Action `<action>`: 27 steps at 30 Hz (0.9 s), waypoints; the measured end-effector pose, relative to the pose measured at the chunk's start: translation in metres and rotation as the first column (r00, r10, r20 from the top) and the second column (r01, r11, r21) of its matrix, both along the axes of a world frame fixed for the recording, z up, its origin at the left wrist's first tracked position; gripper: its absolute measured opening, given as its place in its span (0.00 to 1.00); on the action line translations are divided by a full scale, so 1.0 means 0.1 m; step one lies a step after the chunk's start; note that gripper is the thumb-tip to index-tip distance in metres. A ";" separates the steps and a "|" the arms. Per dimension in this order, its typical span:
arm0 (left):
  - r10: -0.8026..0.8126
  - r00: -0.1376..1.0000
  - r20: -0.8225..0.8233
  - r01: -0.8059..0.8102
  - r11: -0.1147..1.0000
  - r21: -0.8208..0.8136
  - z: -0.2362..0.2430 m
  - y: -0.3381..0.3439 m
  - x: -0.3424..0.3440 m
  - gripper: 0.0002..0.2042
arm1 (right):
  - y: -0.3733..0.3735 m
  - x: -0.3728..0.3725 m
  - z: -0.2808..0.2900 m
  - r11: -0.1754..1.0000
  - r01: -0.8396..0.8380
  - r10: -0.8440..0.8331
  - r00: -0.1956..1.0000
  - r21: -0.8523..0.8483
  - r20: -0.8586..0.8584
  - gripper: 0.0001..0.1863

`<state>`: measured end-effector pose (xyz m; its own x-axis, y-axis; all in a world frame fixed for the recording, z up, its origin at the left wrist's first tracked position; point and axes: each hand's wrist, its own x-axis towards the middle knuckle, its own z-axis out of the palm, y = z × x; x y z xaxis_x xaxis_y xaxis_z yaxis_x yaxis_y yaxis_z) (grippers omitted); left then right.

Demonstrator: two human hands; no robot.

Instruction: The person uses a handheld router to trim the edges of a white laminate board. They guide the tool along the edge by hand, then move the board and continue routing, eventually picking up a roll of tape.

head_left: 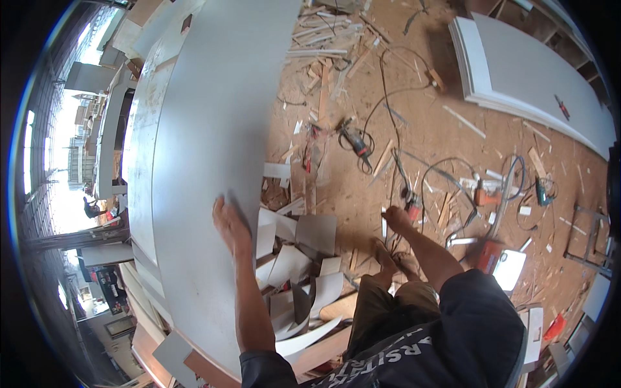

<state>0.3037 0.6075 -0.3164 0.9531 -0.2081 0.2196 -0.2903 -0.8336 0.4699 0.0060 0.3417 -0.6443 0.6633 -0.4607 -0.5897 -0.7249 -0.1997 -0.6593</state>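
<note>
Perhaps slack cable (446, 174) could trip the feet (384, 255); I see left grip (233, 226) unclenched over the board (207, 136), right grip (397, 218) I can't tell.

Over the wide grey panel (200, 129), a hand could pass freely ahead of the left hand (233, 226). Along the panel's right edge, piled offcuts (289, 264) blocked the low way, and farther right a power tool (356, 141) and loose cables (382, 71) obstructed the floor (414, 119).
</note>
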 end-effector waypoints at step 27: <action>-0.184 0.941 0.284 -0.016 0.813 0.582 0.01 -2.28 1.94 0.35 | -1.96 3.54 -2.87 0.985 -0.118 0.150 0.943 0.124 -0.296 0.49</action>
